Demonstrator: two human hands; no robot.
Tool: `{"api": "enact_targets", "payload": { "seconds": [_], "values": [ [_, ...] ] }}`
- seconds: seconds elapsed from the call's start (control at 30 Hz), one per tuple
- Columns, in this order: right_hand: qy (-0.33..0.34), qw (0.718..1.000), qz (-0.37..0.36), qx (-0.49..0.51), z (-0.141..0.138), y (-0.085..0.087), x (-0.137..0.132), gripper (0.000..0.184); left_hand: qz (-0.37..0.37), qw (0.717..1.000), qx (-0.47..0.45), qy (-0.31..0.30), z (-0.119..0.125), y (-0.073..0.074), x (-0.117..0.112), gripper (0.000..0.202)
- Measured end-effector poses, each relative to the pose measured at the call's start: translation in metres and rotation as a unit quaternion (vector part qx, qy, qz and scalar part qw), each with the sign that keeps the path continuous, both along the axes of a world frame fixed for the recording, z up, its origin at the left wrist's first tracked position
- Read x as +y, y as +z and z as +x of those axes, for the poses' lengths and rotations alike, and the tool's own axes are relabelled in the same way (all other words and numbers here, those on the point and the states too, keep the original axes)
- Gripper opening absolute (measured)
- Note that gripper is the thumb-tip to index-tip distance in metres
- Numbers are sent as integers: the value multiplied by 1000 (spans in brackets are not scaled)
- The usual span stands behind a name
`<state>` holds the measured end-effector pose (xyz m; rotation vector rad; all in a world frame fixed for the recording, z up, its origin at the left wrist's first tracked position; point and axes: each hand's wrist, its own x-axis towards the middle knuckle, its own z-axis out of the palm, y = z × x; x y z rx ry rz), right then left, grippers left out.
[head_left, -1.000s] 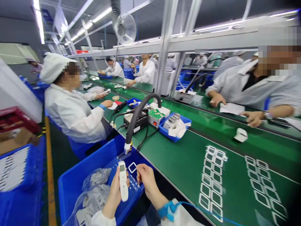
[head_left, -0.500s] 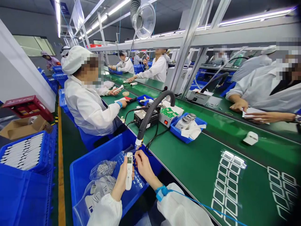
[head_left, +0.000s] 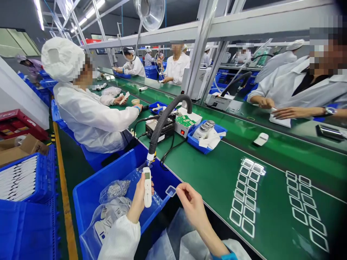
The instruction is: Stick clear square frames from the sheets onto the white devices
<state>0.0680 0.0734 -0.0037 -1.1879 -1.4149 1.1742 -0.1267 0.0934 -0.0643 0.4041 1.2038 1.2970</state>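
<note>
White handheld device (head_left: 147,187) held upright in the closed left hand (head_left: 137,201) over the blue bin (head_left: 86,196), with a clear rectangular film (head_left: 170,190) pinched by the right hand (head_left: 191,200) at its 3 o'clock, near but apart: fitting judged not yet done.

We've got a green belt (head_left: 217,173) with a sheet of clear windows (head_left: 246,196) and a second sheet (head_left: 306,206) lying flat, and a white unit (head_left: 260,139) further up. A black ribbed hose (head_left: 162,122) arcs in front of a black box (head_left: 159,130), with a blue tray (head_left: 199,148) of tins just beside it. A co-worker in a white coat (head_left: 89,115) sits to our left. A blue crate (head_left: 43,173) of white parts and a cardboard box (head_left: 24,146) are on the floor side.
</note>
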Motion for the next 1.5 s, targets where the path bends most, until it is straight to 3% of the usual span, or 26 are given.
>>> {"api": "enact_targets", "payload": {
  "seconds": [0.17, 0.3, 0.5, 0.83, 1.0, 1.23, 1.5],
  "values": [
    [-51, 989, -127, 51, 39, 9, -23, 39, -20, 999, -22, 23, 10, -1, -24, 68],
    [-69, 954, -252, 146, 58, 17, -29, 35, -42, 999, -23, 15, 24, 11, -58, 64],
    [-65, 918, -328, 213, 72, 26, -31, 29, -26, 996, 27, -78, 49, 38, -97, 55],
    [-49, 911, -330, 241, 80, 25, -33, 28, -31, 988, 5, -154, 77, 68, -96, 56],
    [-35, 920, -311, 238, 80, 25, -34, 33, -37, 984, -15, -174, 89, 67, -97, 54],
    [-17, 979, -184, 84, 72, 31, -32, 43, -61, 978, -33, -196, 107, 69, -94, 60],
    [36, 987, -153, 24, 66, 28, -31, 36, -57, 974, -30, -218, 109, 69, -95, 61]
  ]
}}
